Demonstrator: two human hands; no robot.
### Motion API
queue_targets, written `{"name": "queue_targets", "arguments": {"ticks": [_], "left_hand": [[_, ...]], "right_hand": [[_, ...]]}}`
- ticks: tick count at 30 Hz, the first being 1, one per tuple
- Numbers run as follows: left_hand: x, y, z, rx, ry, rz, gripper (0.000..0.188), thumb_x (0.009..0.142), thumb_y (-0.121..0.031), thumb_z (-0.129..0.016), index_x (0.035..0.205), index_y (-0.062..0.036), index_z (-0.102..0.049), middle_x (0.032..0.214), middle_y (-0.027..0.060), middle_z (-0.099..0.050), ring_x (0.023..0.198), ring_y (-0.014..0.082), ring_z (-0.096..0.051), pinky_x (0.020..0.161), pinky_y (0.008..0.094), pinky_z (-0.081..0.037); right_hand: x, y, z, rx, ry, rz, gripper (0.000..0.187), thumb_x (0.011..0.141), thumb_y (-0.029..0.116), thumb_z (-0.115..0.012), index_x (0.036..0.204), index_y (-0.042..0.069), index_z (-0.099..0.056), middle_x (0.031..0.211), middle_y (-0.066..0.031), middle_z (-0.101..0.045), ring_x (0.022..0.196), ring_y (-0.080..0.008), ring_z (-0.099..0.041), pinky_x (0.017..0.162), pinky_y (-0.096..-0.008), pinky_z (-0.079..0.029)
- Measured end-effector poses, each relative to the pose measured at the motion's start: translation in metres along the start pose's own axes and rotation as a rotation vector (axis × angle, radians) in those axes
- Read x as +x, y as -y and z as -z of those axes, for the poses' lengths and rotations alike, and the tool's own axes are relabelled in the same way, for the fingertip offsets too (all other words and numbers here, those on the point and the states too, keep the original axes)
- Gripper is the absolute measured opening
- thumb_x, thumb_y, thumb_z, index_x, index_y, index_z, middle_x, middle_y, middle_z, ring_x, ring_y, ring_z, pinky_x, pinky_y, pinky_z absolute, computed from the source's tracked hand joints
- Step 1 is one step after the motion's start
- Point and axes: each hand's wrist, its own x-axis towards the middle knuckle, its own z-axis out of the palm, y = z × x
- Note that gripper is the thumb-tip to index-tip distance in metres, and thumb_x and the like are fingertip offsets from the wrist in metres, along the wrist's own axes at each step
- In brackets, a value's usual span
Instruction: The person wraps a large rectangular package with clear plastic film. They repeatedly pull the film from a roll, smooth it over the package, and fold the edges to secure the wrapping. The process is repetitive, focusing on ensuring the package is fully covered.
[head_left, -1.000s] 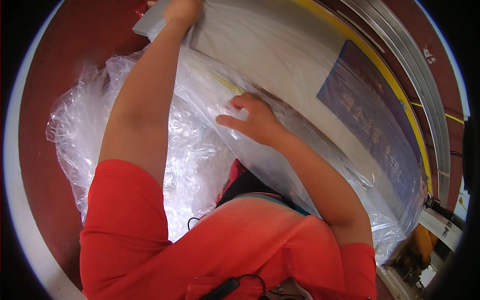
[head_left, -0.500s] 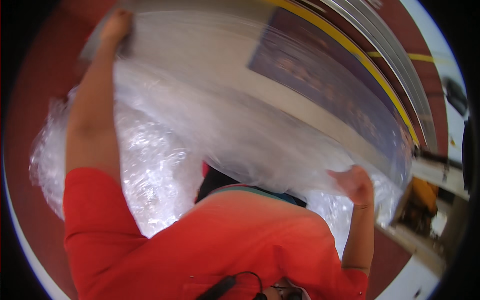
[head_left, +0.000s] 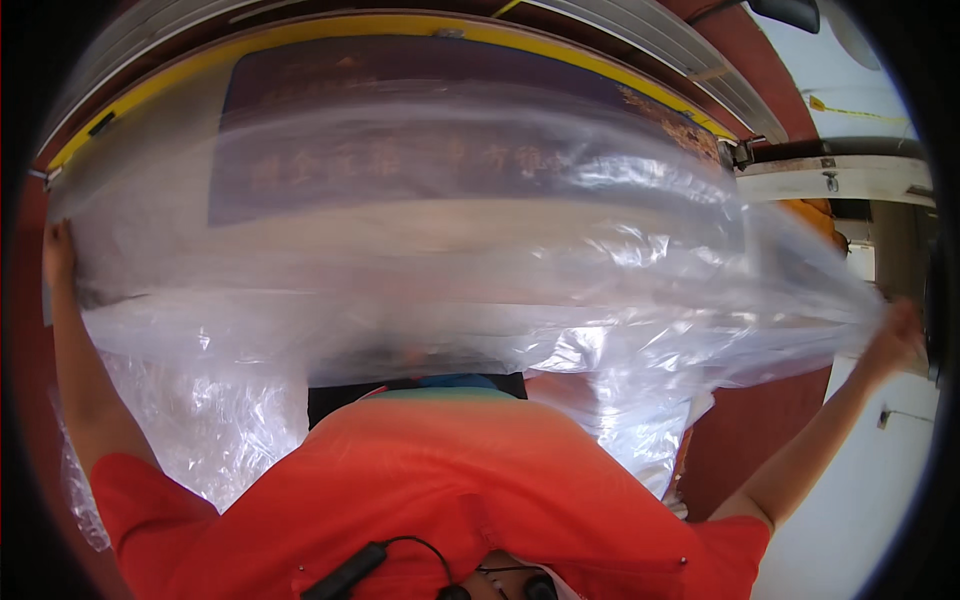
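A wide, clear plastic sheet [head_left: 400, 260] is stretched from side to side in front of my body, over a pale table [head_left: 130, 180]. At the table's left end my left hand [head_left: 61, 252] is closed on the sheet's edge, its fingers partly out of sight. Far out to the right, my right hand [head_left: 893, 338], slightly blurred, grips a gathered corner that pulls the plastic into a taut point. Through the film shows a dark purple printed panel [head_left: 340, 150]. Crumpled plastic [head_left: 200, 420] hangs below, near my waist.
A yellow strip [head_left: 380, 25] runs along the table's far edge, with grey metal rails [head_left: 620, 35] behind it. At the right stand a pale beam [head_left: 840, 182] and an orange-yellow item [head_left: 815, 215]. Red floor [head_left: 760, 425] shows below the sheet.
My view has turned so the table lies level across it. My right hand has moved outward to the right, drawing the sheet wide; my left arm now sits lower and farther left.
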Motion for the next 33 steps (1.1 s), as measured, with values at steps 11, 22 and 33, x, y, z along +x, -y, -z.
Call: {"name": "queue_targets", "arguments": {"ticks": [11, 22, 33], "left_hand": [[0.013, 0.048, -0.003, 0.051, -0.014, -0.050, 0.037, 0.082, -0.037, -0.042, 0.091, -0.0035, -0.052, 0.085, 0.0162, -0.056, 0.077, 0.0314, -0.054, 0.067, 0.0358, -0.041], [-0.018, 0.033, 0.034, 0.049, 0.071, 0.002, 0.040, 0.082, -0.038, -0.041, 0.098, -0.0034, -0.051, 0.094, 0.0168, -0.055, 0.087, 0.0307, -0.052, 0.074, 0.0345, -0.039], [-0.034, 0.086, 0.062, -0.217, 0.214, 0.038, 0.040, 0.083, -0.034, -0.042, 0.105, -0.0017, -0.049, 0.103, 0.0111, -0.053, 0.096, 0.0196, -0.049, 0.084, 0.0293, -0.034]], "right_hand": [[-0.105, 0.073, -0.228, -0.026, 0.553, 0.370, 0.040, 0.084, 0.026, -0.039, 0.111, -0.003, -0.042, 0.113, -0.0210, -0.043, 0.104, -0.0305, -0.044, 0.088, -0.0345, -0.034], [-0.130, 0.151, -0.190, 0.330, 0.725, 0.279, 0.054, 0.082, 0.033, -0.038, 0.124, 0.002, -0.026, 0.130, -0.0119, -0.025, 0.122, -0.0284, -0.017, 0.097, -0.0418, -0.013], [-0.110, 0.193, -0.233, 0.320, 0.496, 0.329, 0.042, 0.078, 0.036, -0.047, 0.108, 0.007, -0.048, 0.116, -0.0122, -0.042, 0.110, -0.0264, -0.037, 0.093, -0.0419, -0.021]]}}
